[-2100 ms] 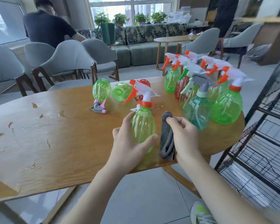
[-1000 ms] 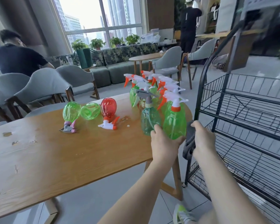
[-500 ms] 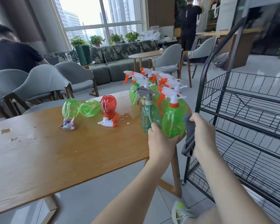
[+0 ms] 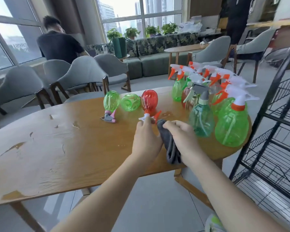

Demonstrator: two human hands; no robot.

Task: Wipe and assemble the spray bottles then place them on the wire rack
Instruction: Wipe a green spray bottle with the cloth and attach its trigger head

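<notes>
Left hand (image 4: 145,141) reaches the red bottle (image 4: 149,101), fingertips pinching its white trigger head; right hand (image 4: 182,141) grips the cloth (image 4: 170,148). The bottle stands inverted on the desk (image 4: 65,148): a glancing pull may topple it.

No readable text, label or number anywhere.

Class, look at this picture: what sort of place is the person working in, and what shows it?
Probably an office lounge or café-style common room: grey armchairs around wooden tables, a long sofa under big windows.
</notes>
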